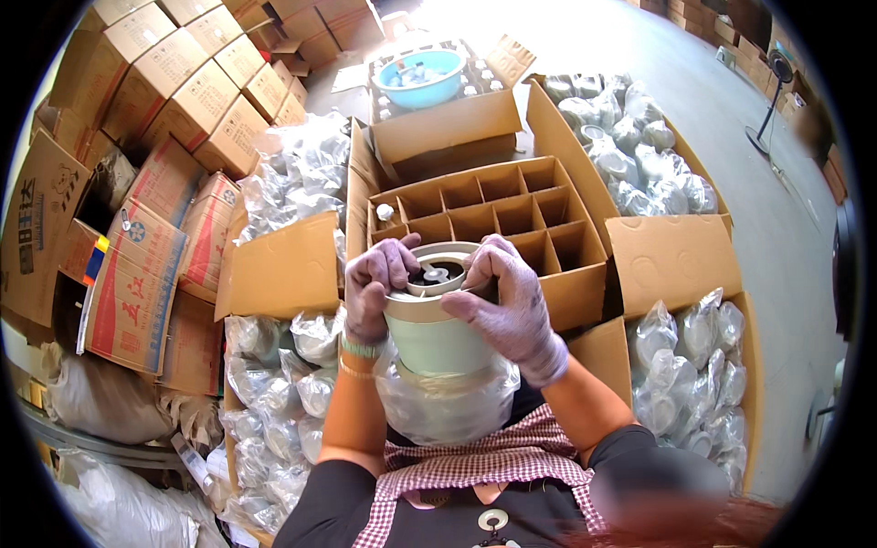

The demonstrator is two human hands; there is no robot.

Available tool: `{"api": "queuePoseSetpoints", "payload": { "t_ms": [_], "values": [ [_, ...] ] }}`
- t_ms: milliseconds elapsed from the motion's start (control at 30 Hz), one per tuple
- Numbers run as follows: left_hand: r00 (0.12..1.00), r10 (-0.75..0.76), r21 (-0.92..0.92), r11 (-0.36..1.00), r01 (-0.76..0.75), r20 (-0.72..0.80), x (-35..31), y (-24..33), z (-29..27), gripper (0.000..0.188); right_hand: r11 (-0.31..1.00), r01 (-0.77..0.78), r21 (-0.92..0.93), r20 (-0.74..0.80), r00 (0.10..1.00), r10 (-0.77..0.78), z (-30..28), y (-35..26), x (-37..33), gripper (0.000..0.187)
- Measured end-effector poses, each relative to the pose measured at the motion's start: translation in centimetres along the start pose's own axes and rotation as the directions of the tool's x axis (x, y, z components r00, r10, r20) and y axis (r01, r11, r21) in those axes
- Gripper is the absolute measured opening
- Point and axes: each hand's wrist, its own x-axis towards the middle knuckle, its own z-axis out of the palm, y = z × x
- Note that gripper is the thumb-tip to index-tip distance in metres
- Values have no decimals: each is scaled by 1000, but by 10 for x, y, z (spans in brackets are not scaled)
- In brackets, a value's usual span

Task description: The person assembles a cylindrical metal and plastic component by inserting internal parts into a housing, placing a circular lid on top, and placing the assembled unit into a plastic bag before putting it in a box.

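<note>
Close in front of my body is a round pale-green container point(429, 342) with a cream collar, standing upright. A clear plastic bag point(448, 402) is bunched around its lower part. The open top shows a dark inside, with a cream ring and centre piece point(436, 274) in it. My left hand point(376, 283), in a pale purple glove, curls its fingers over the left side of the rim. My right hand point(512, 306), gloved alike, grips the right side of the rim between thumb and fingers.
Ahead stands a carton with cardboard dividers point(498, 219), a small white item point(385, 212) in one cell. Open boxes of plastic-wrapped goods point(274, 393) point(685, 365) flank me. Beyond are a blue basin point(420, 78), stacked cartons point(192, 91) and a standing fan point(776, 91).
</note>
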Motion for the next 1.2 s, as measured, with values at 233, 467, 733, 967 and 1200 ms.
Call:
{"api": "queuePoseSetpoints", "payload": {
  "t_ms": [233,467,733,967,1200],
  "values": [
    [976,-188,-189,960,206,107,-10,4,11,54,987,-113,117,160,983,94,-48,-69,-15,26],
    [770,-596,35,796,605,227,-85,-15,58,70,588,480,-651,684,706,181,-69,-175,-12,37],
    [937,-308,347,871,348,-167,-150,6,63,49,420,557,-716,695,626,354,-82,-155,4,49],
    [895,-265,418,812,407,-358,-187,45,72,36,984,-150,-100,338,925,176,-162,50,-17,32],
    [922,-181,430,842,325,-342,-189,102,53,16,807,-394,440,115,916,385,-41,44,-120,39]
  ]
}}
